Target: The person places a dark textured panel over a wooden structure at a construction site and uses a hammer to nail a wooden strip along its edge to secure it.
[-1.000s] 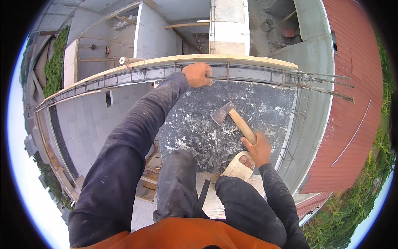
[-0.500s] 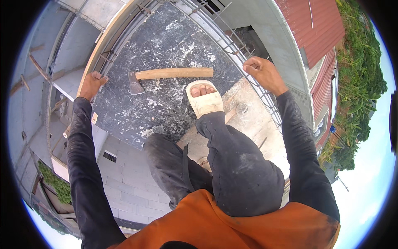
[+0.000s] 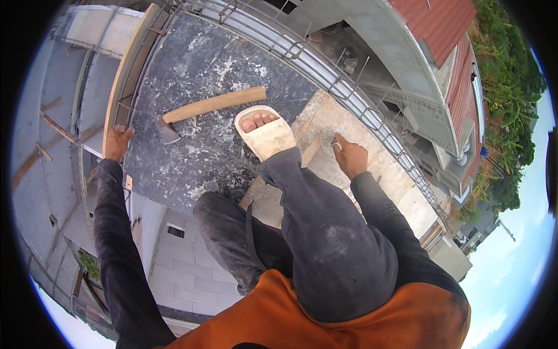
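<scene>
My left hand (image 3: pixel 118 143) is closed round the lower end of a long wooden board (image 3: pixel 114 87) at the left edge of the platform. Off to the right, my right hand (image 3: pixel 350 158) is over the pale panel, index finger and thumb apart. Its fingertips are beside a small clear, see-through bag or cup (image 3: pixel 327 137); its contents are too small to tell. A hatchet with a wooden handle (image 3: pixel 215 103) and a dark steel head (image 3: pixel 167 129) lies on the black, white-spattered sheet (image 3: pixel 197 64). My sandalled foot (image 3: pixel 267 134) stands just below the handle.
Tied steel rebar (image 3: pixel 296 49) runs along the platform's far right edge. The pale plywood panel (image 3: pixel 395 168) adjoins the black sheet. Beyond the left edge is a drop to grey block walls (image 3: pixel 192 279). Red metal roofing (image 3: pixel 436 29) and green plants are beyond on the right.
My right hand has moved from the rebar, down and left, to the clear bag or cup. My left hand has shifted slightly down along the board's edge. The view has turned; the hatchet stays lying.
</scene>
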The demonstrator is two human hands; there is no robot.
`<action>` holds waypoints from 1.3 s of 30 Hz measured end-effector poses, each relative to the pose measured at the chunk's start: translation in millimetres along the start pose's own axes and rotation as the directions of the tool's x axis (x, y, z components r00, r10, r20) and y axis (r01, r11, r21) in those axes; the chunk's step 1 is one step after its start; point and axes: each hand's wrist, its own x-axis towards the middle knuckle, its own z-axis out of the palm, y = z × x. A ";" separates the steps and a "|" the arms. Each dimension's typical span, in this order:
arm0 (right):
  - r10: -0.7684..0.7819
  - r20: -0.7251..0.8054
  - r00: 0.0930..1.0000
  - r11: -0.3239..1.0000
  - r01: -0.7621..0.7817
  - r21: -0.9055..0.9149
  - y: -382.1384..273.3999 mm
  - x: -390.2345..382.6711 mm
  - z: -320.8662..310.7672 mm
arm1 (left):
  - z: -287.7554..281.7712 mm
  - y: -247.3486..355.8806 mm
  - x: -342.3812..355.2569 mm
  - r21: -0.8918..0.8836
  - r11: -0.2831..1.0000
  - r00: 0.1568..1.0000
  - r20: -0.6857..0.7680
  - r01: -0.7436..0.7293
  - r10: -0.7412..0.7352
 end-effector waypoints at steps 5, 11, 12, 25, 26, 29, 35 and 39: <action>-0.056 -0.005 0.998 0.992 0.055 -0.114 3.1 25.4 15.1 | 8.2 -16.4 -9.4 -0.123 0.991 0.999 -0.010 0.045 -0.046; -0.098 -0.109 0.989 0.986 0.082 -0.144 17.0 22.1 29.4 | -0.3 25.2 -8.2 0.061 0.983 0.985 -0.018 0.172 -0.172; -0.106 -0.122 0.987 0.987 0.089 -0.136 16.4 21.1 32.6 | -5.9 30.0 -12.6 0.019 0.977 0.977 -0.001 0.213 -0.213; 0.002 0.179 0.984 0.981 -0.037 0.192 16.4 -0.2 -4.4 | 30.4 61.7 -61.6 -0.166 0.972 0.879 -0.421 0.166 -0.222; 0.004 0.202 0.979 0.976 -0.048 0.212 18.3 3.2 -4.3 | 36.4 70.1 -69.4 -0.143 0.981 0.795 -0.577 0.128 -0.187; -0.062 -0.027 0.998 0.952 0.067 0.298 19.0 2.8 -12.4 | 60.9 101.9 -99.9 -0.109 0.993 0.610 -0.785 0.038 -0.110; -0.100 -0.165 0.981 0.701 0.187 0.689 -72.0 17.2 -86.0 | 110.4 259.3 -164.3 -0.955 0.294 0.971 -0.108 -0.041 -0.213; -0.295 -0.212 0.932 0.593 0.353 0.724 -145.5 17.9 -119.6 | 125.0 339.0 -157.7 -0.941 -0.159 0.944 0.266 0.298 0.195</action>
